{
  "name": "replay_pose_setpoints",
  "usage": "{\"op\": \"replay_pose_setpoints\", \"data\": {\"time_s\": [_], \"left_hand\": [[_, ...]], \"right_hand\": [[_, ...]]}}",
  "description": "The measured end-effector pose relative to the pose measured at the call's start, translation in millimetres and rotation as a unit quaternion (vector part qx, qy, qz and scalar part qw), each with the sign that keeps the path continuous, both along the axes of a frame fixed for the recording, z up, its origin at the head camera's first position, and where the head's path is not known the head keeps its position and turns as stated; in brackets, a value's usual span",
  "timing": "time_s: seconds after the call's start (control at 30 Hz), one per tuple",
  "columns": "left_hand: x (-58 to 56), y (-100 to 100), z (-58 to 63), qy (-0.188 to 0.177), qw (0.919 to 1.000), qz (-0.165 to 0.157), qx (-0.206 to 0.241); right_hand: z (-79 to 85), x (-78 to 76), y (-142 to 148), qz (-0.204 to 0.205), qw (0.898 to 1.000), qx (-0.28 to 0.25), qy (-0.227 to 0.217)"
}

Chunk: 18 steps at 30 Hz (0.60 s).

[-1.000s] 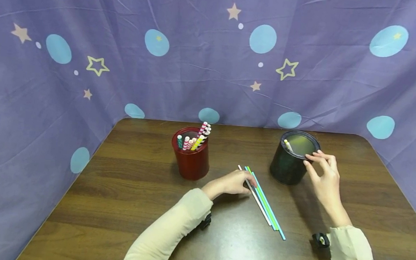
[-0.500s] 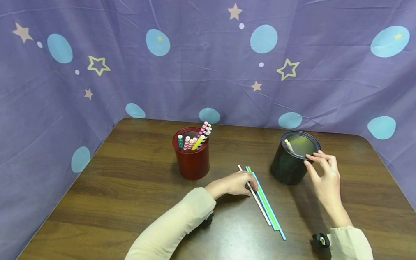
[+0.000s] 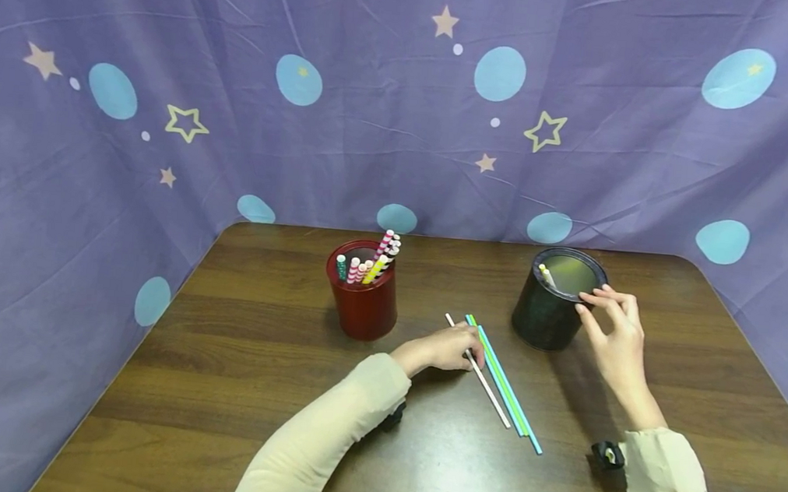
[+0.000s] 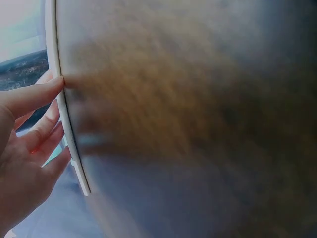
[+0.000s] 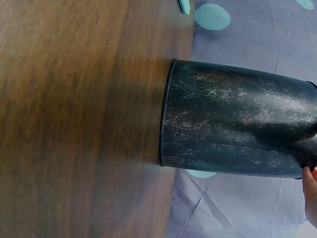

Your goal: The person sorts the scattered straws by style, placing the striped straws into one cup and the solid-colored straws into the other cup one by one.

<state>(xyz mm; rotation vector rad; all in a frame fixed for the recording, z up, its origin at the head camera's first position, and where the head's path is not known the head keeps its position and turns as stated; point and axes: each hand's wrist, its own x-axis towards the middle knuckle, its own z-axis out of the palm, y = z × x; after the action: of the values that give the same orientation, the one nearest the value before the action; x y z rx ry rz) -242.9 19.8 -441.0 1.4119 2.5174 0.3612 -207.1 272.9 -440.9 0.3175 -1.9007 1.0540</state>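
Note:
My left hand pinches a thin white straw between thumb and fingers. In the left wrist view the white straw runs past the thumb tip and fingers. Blue and green straws lie on the table just right of it. My right hand holds the near right rim of a black tin, which stands upright. Two pale straws, one yellow-tipped, lean inside that tin. The right wrist view shows the scuffed side of the black tin, with fingertips at its rim.
A red tin stands at the back left, with several patterned straws sticking out, striped pink, black, yellow and teal. Behind the brown wooden table hangs a purple curtain with stars and dots.
The white straw has shifted slightly left, away from the blue and green ones, as my left fingers closed on it. My right hand and both tins have stayed put.

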Motion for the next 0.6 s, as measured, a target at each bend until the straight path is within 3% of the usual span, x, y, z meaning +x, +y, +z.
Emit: {"op": "replay_pose_setpoints", "data": {"time_s": [0.2,0.6], "left_hand": [[1.4,0.5,0.6,0.016,0.9996,-0.010,-0.020],[2.2,0.5,-1.6,0.014,0.9998,0.003,-0.016]], "right_hand": [[20.5,12.6,-9.8,-0.017,0.999,0.024,-0.034],[21.7,12.8,-10.7,-0.024,0.999,0.028,-0.034]]}}
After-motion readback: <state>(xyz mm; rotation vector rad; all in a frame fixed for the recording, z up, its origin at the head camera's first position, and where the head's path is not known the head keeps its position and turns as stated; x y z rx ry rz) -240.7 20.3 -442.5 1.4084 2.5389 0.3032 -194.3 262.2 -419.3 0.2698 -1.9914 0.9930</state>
